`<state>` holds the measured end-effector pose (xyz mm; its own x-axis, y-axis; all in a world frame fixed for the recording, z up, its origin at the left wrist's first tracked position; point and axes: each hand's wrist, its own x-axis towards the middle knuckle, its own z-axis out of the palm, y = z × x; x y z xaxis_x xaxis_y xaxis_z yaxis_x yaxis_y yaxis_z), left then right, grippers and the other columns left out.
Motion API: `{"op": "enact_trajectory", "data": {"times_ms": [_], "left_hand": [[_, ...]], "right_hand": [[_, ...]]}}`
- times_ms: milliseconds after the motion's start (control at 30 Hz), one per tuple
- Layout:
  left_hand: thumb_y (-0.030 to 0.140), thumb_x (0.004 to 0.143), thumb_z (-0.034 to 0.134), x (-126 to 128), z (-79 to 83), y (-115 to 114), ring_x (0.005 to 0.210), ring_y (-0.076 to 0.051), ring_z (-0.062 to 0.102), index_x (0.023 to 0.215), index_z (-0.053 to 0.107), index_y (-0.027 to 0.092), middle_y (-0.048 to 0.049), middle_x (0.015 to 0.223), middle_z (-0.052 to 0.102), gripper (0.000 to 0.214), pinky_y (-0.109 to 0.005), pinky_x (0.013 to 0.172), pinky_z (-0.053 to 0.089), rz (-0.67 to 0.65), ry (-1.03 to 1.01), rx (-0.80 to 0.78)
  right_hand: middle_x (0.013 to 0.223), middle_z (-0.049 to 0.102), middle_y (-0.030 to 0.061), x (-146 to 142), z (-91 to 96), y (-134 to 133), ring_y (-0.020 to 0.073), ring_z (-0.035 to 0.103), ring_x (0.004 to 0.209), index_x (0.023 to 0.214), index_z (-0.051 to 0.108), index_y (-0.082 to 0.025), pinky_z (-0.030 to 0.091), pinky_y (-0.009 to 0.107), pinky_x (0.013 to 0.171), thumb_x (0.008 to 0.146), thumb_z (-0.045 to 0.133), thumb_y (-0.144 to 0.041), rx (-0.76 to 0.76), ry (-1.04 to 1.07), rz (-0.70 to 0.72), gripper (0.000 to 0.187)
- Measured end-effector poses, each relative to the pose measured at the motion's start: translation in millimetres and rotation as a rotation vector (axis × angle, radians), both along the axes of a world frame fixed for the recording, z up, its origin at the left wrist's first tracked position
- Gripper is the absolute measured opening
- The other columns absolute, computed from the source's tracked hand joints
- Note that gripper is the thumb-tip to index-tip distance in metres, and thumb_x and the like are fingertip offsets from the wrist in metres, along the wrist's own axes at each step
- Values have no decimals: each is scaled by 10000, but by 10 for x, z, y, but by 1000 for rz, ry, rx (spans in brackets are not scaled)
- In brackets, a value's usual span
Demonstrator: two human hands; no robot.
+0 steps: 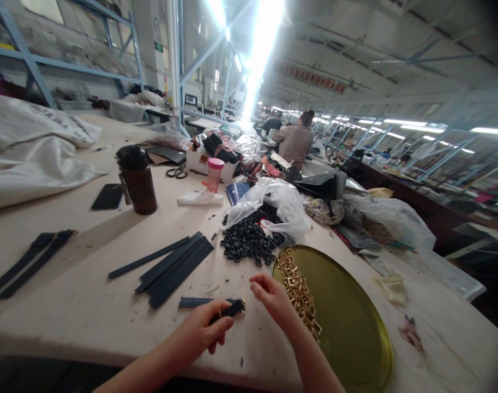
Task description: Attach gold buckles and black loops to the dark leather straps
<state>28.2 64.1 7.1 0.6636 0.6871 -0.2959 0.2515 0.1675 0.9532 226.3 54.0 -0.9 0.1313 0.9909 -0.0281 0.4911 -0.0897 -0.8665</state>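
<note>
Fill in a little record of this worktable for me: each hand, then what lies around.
Left hand: holds a dark strap with gold metal at its end
Right hand: between strap and tray; nothing visible held
Tray: gold metal frames heaped along its left side
Beyond the hands: small black pieces, spilling from a plastic bag
Beyond the left hand: dark strips
Farther back: brown bottle, pink-lidded container, scissors

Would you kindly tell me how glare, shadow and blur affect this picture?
Head view: the overhead light is blown out to white; head view: the bottle casts a soft shadow toward the lower left; head view: the upper right corner is dark, and the distant banner looks slightly blurred.
</note>
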Motion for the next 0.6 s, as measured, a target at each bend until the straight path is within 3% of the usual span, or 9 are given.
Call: {"op": "enact_trajectory", "data": {"times_ms": [100, 200, 333, 400, 467, 600], "left_hand": [[438, 765, 427, 29, -3, 5, 351, -40, 326, 883, 461, 134, 61, 507, 468, 328, -162, 350, 235, 15, 51, 7], [457, 744, 422, 49, -8, 17, 327, -40, 288, 832, 439, 146, 70, 472, 449, 324, -164, 332, 206, 22, 75, -20], [479, 743, 401, 22, -21, 62, 305, -44, 275, 779, 424, 157, 69, 443, 443, 325, -167, 321, 186, 58, 112, -16], [496, 752, 386, 5, -13, 96, 302, -45, 280, 771, 427, 156, 66, 439, 445, 342, -169, 321, 180, 97, 86, 18], [521, 748, 385, 5, 26, 119, 305, -47, 293, 773, 436, 152, 61, 443, 450, 373, -170, 323, 188, 142, 50, 48], [532, 733, 404, 45, 162, 81, 317, -50, 310, 768, 446, 149, 60, 447, 442, 387, -169, 327, 204, 175, 2, 56]], "right_hand": [[852, 550, 74, 247, -107, 414, 182, 497, 776, 804, 573, -158, 359, 324, 760, 749, 493, -220, 87, -241, -187, 115], [807, 526, 72, 281, -209, 618, 204, 485, 791, 713, 561, -158, 316, 362, 800, 681, 533, -144, 93, -287, -221, 45], [751, 511, 49, 145, -220, 521, 185, 466, 741, 679, 530, -161, 324, 348, 767, 678, 537, -166, 87, -215, -188, 8], [705, 512, 32, 46, -159, 376, 161, 467, 679, 695, 519, -159, 358, 314, 699, 710, 534, -249, 63, -139, -138, 92], [674, 516, 12, -74, -62, 205, 131, 463, 613, 747, 509, -158, 383, 278, 629, 757, 494, -351, 29, 56, -77, 193], [713, 548, -22, -330, 175, -107, 72, 455, 574, 768, 507, -171, 383, 222, 601, 697, 620, -369, -55, 862, -34, 239]]}}
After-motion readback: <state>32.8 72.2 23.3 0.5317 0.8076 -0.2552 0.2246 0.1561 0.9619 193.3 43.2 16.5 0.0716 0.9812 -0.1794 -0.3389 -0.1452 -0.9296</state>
